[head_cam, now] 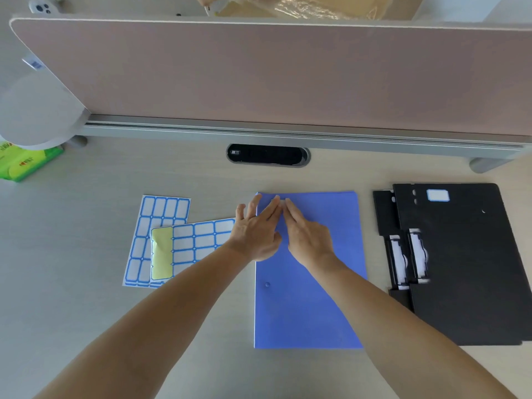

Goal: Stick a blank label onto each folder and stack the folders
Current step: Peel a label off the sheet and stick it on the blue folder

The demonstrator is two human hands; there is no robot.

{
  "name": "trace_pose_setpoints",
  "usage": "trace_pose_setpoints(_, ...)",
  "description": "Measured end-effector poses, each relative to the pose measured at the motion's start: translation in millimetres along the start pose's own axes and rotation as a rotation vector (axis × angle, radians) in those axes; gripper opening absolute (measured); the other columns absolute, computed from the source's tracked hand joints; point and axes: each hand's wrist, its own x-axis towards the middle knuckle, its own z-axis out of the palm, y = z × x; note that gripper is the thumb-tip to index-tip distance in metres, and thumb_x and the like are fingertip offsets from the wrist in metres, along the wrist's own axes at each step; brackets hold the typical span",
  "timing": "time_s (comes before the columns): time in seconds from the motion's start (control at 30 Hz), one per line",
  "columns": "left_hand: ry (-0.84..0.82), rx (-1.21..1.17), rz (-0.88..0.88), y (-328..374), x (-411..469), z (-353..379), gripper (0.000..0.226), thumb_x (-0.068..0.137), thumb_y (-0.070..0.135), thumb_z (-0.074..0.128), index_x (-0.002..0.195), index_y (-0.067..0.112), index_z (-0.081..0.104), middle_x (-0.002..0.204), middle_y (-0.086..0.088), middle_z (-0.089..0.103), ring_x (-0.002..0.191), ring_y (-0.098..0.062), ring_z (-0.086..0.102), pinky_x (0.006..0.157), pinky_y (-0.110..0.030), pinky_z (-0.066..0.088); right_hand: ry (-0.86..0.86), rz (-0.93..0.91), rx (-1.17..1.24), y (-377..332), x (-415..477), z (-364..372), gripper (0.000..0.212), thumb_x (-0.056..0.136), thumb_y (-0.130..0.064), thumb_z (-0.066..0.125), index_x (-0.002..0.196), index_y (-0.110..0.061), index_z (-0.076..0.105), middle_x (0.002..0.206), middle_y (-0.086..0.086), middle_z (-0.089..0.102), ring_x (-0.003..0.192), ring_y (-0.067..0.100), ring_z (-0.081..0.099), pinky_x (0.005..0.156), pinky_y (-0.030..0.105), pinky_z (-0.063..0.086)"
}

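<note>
A blue folder [308, 300] lies flat on the desk in front of me. Both hands rest on its top left corner with straight fingers. My left hand [256, 230] and my right hand [306, 237] press down side by side on a small label [282, 200], which is mostly hidden under the fingertips. To the right lie two black folders [466, 272], one on the other and offset; the top one carries a white blue-edged label [438, 195] near its top. Two label sheets [164, 240] lie left of the blue folder, the upper one with a strip peeled to its yellow backing.
A pink partition [288, 73] on a grey rail closes off the back of the desk. A black cable grommet [267, 154] sits just below it. A green tissue pack [26, 162] and a round grey base [34, 110] stand at the far left.
</note>
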Motion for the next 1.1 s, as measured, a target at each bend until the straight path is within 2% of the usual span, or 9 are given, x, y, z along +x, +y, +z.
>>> trace_pose_setpoints(0.07, -0.011, 0.006, 0.005, -2, -1, -1, 0.071, 0.096, 0.04, 0.034, 0.158, 0.023, 0.004, 0.166, 0.01, -0.002, 0.149, -0.035, -0.002, 0.114, -0.053, 0.017, 0.033, 0.029, -0.034, -7, -1, 0, 0.077, 0.091, -0.008, 0.053, 0.156, -0.01, 0.011, 0.165, -0.001, 0.001, 0.056, 0.026, 0.046, 0.044, 0.027, 0.02)
trace_pose_setpoints(0.13, -0.011, 0.007, 0.01, -2, 0, -1, 0.07, 0.096, 0.042, 0.035, 0.158, 0.024, 0.005, 0.165, 0.011, -0.001, 0.149, -0.035, 0.0, 0.114, -0.052, 0.016, 0.025, 0.06, -0.023, -14, 0, -2, 0.076, 0.091, -0.009, 0.053, 0.155, -0.008, 0.012, 0.165, 0.004, -0.001, 0.057, 0.025, 0.046, 0.048, 0.028, 0.028)
trace_pose_setpoints(0.3, 0.0, -0.032, 0.011, -2, 2, -8, 0.069, 0.097, 0.046, 0.034, 0.157, 0.023, 0.01, 0.165, 0.012, 0.008, 0.147, -0.033, 0.006, 0.114, -0.049, 0.017, -0.051, 0.071, 0.059, -13, -1, -8, 0.076, 0.097, -0.009, 0.041, 0.156, -0.016, -0.005, 0.164, -0.003, -0.01, 0.071, 0.028, 0.059, 0.052, 0.031, 0.036)
trace_pose_setpoints(0.37, -0.012, -0.044, 0.009, -2, 1, -6, 0.071, 0.098, 0.047, 0.033, 0.158, 0.021, 0.005, 0.166, 0.01, 0.004, 0.149, -0.034, 0.001, 0.115, -0.05, 0.016, -0.073, 0.062, 0.032, -10, 0, -11, 0.073, 0.098, -0.01, 0.04, 0.156, -0.016, -0.003, 0.164, -0.005, -0.01, 0.066, 0.026, 0.052, 0.046, 0.029, 0.029)
trace_pose_setpoints(0.43, -0.034, -0.037, 0.005, -1, 1, -4, 0.072, 0.099, 0.05, 0.03, 0.158, 0.021, 0.0, 0.166, 0.009, -0.001, 0.149, -0.035, -0.004, 0.115, -0.051, 0.016, -0.072, 0.058, -0.015, -8, 3, -15, 0.072, 0.097, -0.011, 0.042, 0.157, -0.014, 0.002, 0.165, -0.005, -0.006, 0.066, 0.026, 0.056, 0.043, 0.028, 0.023)
trace_pose_setpoints(0.63, -0.086, -0.013, -0.03, 5, 4, -3, 0.073, 0.098, 0.055, 0.027, 0.158, 0.023, 0.0, 0.165, 0.008, -0.013, 0.149, -0.035, -0.012, 0.116, -0.053, 0.012, -0.096, 0.005, -0.035, -4, 14, -20, 0.073, 0.093, -0.016, 0.055, 0.155, -0.015, 0.017, 0.165, -0.004, -0.005, 0.085, 0.027, 0.068, 0.055, 0.031, 0.036)
trace_pose_setpoints(0.77, -0.097, 0.016, -0.04, 7, 3, -4, 0.076, 0.098, 0.055, 0.028, 0.158, 0.021, -0.003, 0.165, 0.009, -0.011, 0.149, -0.035, -0.011, 0.117, -0.054, 0.01, -0.155, -0.024, -0.001, 1, 15, -28, 0.079, 0.093, -0.026, 0.057, 0.156, -0.016, 0.011, 0.165, -0.006, -0.007, 0.096, 0.027, 0.066, 0.059, 0.032, 0.041)
trace_pose_setpoints(0.97, -0.039, 0.083, -0.046, 12, -2, -17, 0.077, 0.097, 0.059, 0.026, 0.158, 0.018, 0.003, 0.166, 0.006, 0.0, 0.149, -0.035, -0.004, 0.117, -0.053, 0.009, -0.143, -0.05, -0.029, 4, 7, -36, 0.08, 0.094, -0.026, 0.053, 0.156, -0.017, 0.004, 0.164, -0.005, -0.01, 0.089, 0.027, 0.067, 0.056, 0.032, 0.039)
trace_pose_setpoints(1.1, -0.047, 0.061, -0.056, 12, -9, -10, 0.079, 0.096, 0.061, 0.025, 0.158, 0.019, -0.001, 0.166, 0.007, -0.004, 0.15, -0.037, -0.007, 0.117, -0.053, 0.007, -0.155, -0.09, -0.045, 5, 2, -31, 0.082, 0.095, -0.021, 0.052, 0.157, -0.018, -0.001, 0.164, -0.01, -0.006, 0.09, 0.03, 0.066, 0.056, 0.032, 0.041)
